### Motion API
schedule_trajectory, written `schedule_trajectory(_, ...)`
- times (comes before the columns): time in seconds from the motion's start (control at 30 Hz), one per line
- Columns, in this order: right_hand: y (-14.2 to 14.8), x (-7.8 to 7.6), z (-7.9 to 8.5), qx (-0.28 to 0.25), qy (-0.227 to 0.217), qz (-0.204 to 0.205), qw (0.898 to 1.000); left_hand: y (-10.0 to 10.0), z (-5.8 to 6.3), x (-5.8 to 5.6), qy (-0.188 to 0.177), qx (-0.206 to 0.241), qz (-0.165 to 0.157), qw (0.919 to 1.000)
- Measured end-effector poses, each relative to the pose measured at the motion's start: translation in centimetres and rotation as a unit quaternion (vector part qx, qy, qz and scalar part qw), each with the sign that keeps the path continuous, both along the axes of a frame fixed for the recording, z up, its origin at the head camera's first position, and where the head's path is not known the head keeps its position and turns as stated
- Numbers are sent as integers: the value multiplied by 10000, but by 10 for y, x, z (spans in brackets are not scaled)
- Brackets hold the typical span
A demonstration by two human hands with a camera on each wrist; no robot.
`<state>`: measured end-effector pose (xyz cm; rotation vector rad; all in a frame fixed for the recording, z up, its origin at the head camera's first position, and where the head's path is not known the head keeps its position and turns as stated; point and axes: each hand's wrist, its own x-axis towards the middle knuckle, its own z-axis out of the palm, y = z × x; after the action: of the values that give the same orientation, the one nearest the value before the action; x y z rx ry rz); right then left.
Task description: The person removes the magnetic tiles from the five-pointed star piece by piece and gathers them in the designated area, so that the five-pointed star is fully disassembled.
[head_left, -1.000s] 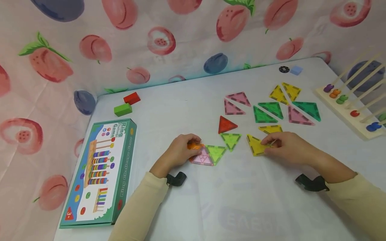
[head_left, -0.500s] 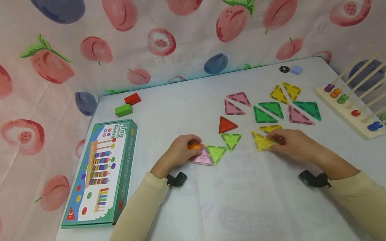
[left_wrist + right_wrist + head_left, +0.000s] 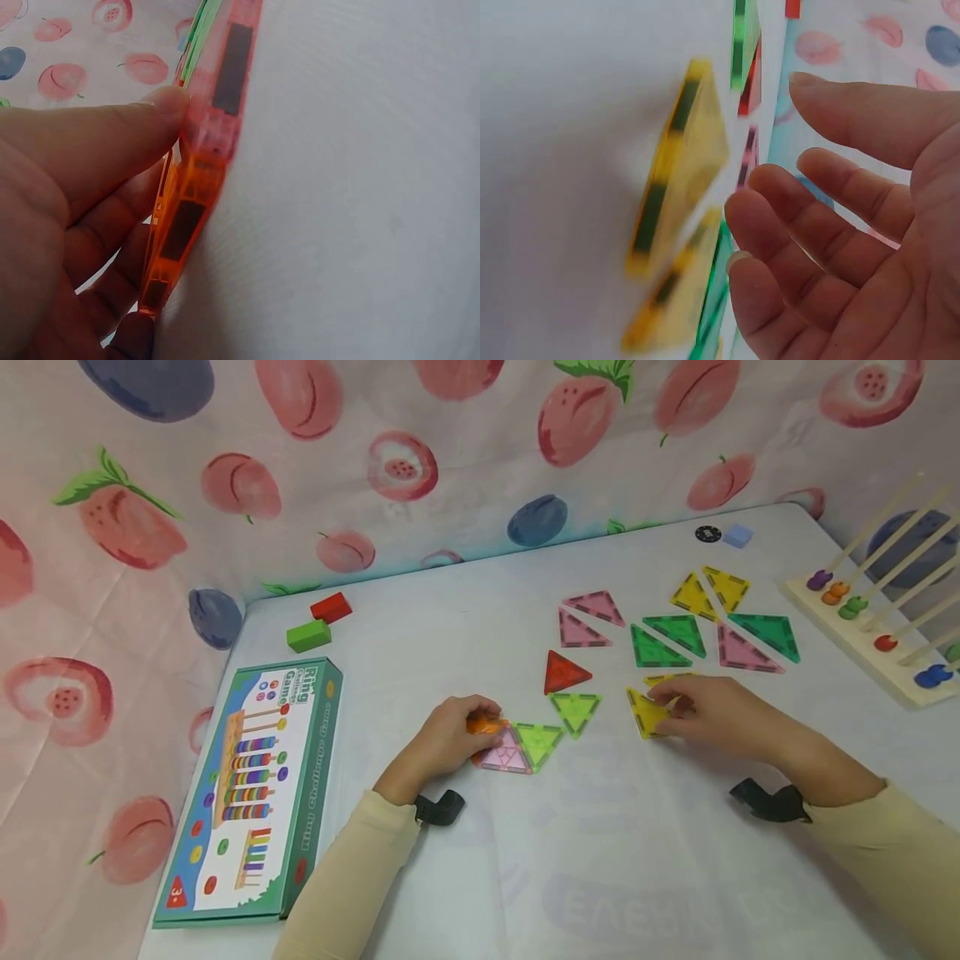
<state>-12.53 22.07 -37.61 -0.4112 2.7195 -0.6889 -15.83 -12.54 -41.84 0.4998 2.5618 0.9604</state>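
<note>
My left hand (image 3: 450, 735) holds an orange magnetic tile (image 3: 184, 225), thumb on top near its joint with a pink triangular magnetic tile (image 3: 506, 755). A light green triangular tile (image 3: 537, 743) lies against the pink one. Above the table, my right hand (image 3: 708, 714) is spread beside a yellow triangular tile (image 3: 645, 714). In the right wrist view, a gap separates the fingers from that yellow tile (image 3: 679, 169), and they hold nothing. A second yellow tile (image 3: 675, 289) lies beside it, partly covered by the right hand in the head view.
A red triangle (image 3: 564, 672) and another light green triangle (image 3: 576, 713) lie between the hands. Beyond are pink (image 3: 583, 629), green (image 3: 658, 646) and yellow (image 3: 693, 596) triangles. A game box (image 3: 247, 785) is at left, a wooden peg rack (image 3: 862, 643) at right.
My right hand has moved the yellow triangle slightly right and back, turned it, and let it go. The left hand and its tiles have stayed in place.
</note>
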Motion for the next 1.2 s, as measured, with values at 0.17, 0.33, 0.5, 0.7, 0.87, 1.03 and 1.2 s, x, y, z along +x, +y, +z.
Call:
schedule_trajectory(0.17,-27,-10,-7,-62,13,194,9998,0,0,1,16,48,-49,10000)
schedule_trajectory(0.33,-54,-28,-15,112,68,303,9995,0,-1,-1,96,112,-224,9996)
schedule_trajectory(0.5,-77,-44,-22,314,80,707,9970,5,3,-10,86,55,-331,9994)
schedule_trajectory(0.7,-91,-46,-21,-48,-143,1077,9941,22,13,-35,352,-448,-513,9971)
schedule_trajectory(0.87,-91,-41,-22,260,30,849,9960,39,11,-54,624,-1102,-1120,9856)
schedule_trajectory(1.03,-87,-50,-22,451,412,634,9961,45,12,-67,739,-1688,-1106,9766)
schedule_trajectory(1.2,-79,-64,-25,531,425,275,9973,47,12,-77,861,-1845,-418,9782)
